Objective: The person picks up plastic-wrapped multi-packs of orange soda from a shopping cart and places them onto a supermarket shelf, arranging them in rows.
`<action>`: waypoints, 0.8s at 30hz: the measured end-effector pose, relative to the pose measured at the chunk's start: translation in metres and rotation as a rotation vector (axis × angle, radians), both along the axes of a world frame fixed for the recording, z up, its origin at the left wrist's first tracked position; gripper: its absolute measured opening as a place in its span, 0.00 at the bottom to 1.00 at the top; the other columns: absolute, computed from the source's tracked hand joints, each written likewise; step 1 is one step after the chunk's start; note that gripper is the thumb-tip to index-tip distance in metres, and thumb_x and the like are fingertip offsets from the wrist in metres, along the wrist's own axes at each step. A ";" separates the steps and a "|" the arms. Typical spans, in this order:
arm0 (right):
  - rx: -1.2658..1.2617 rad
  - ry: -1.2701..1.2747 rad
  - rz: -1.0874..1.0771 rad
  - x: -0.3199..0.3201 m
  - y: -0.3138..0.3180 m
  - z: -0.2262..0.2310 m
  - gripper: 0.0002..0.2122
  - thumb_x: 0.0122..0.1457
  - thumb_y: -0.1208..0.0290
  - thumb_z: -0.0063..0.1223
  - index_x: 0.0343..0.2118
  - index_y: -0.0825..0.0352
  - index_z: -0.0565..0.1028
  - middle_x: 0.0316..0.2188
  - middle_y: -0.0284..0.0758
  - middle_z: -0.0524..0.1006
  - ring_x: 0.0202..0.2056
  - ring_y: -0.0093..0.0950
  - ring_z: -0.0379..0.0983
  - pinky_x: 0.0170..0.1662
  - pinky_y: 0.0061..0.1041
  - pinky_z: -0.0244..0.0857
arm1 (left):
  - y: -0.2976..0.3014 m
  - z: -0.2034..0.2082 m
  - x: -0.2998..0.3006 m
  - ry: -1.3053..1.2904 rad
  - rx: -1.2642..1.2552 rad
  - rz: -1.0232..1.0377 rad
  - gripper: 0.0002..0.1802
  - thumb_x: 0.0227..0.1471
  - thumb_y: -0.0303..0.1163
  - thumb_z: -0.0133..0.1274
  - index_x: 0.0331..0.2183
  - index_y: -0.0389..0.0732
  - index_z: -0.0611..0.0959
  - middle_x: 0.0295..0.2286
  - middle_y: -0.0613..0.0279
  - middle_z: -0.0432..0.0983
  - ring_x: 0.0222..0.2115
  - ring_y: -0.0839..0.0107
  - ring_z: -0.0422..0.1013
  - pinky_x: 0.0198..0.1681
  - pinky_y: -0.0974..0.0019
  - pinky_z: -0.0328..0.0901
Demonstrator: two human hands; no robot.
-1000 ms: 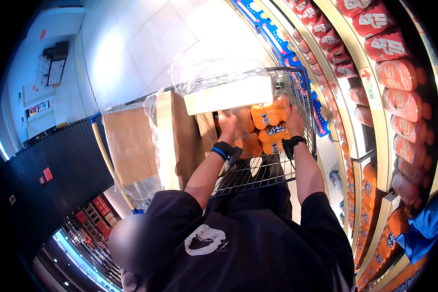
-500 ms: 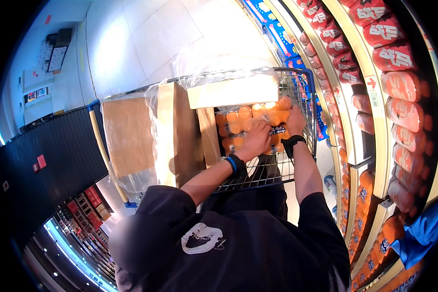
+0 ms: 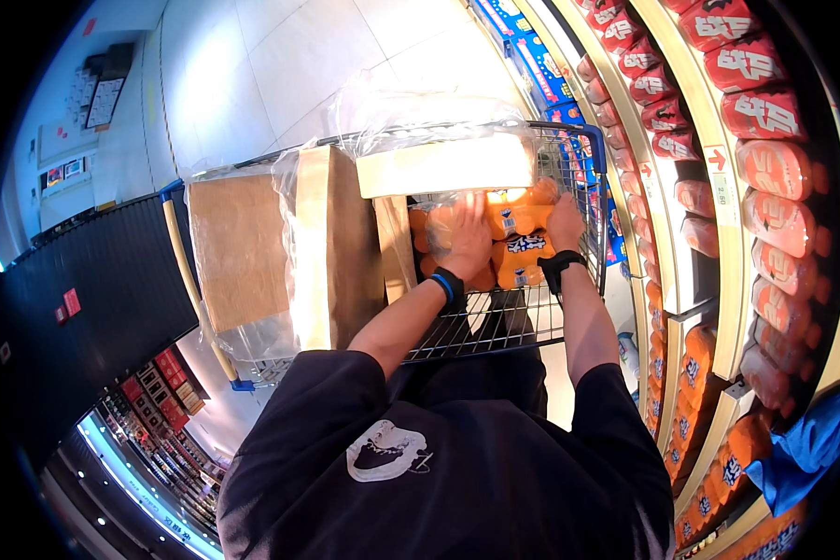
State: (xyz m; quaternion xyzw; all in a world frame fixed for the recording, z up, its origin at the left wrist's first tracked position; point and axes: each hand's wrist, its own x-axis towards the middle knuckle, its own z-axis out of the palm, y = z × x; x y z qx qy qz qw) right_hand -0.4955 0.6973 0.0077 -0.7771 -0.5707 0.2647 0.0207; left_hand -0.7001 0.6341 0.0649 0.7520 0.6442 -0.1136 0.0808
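Orange drink bottles in clear wrap lie in the right part of a wire shopping cart, some with printed sides facing up. My left hand rests on the bottles at the left, its fingers stretched out and slightly blurred. At their right end my right hand has its fingers curled round the pack's edge; the fingertips are partly hidden. An open cardboard carton, its pale flap folded up behind the bottles, and loose clear plastic film border them.
A large brown carton draped in film fills the cart's left part, beside the cart handle. Shelves of red packs, pink packs and orange bottles run along the right. Blue boxes stand beyond the cart.
My left hand has shifted left and flattened over the bottles. More printed bottle sides show in the middle now, where rounded orange ends showed before. My right hand stays at the right end.
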 end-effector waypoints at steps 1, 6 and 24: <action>-0.028 -0.002 0.004 -0.001 -0.001 0.002 0.08 0.60 0.71 0.46 0.40 0.66 0.68 0.41 0.48 0.77 0.41 0.52 0.76 0.41 0.52 0.68 | 0.001 0.001 -0.004 0.007 -0.126 -0.184 0.27 0.54 0.34 0.48 0.54 0.31 0.74 0.64 0.43 0.50 0.66 0.47 0.44 0.67 0.48 0.43; 0.158 0.013 0.033 -0.010 -0.019 0.016 0.14 0.61 0.67 0.48 0.45 0.71 0.68 0.44 0.52 0.75 0.51 0.50 0.69 0.50 0.48 0.63 | 0.000 0.008 0.002 -0.070 -0.644 -0.249 0.30 0.54 0.33 0.48 0.58 0.32 0.69 0.60 0.41 0.59 0.61 0.51 0.57 0.62 0.50 0.54; 0.045 0.152 -0.118 -0.059 -0.037 0.029 0.32 0.56 0.66 0.53 0.61 0.76 0.57 0.62 0.49 0.58 0.64 0.48 0.51 0.66 0.45 0.47 | -0.008 -0.062 0.005 -1.409 -0.519 1.067 0.14 0.55 0.29 0.49 0.43 0.35 0.73 0.28 0.54 0.76 0.27 0.62 0.74 0.29 0.64 0.68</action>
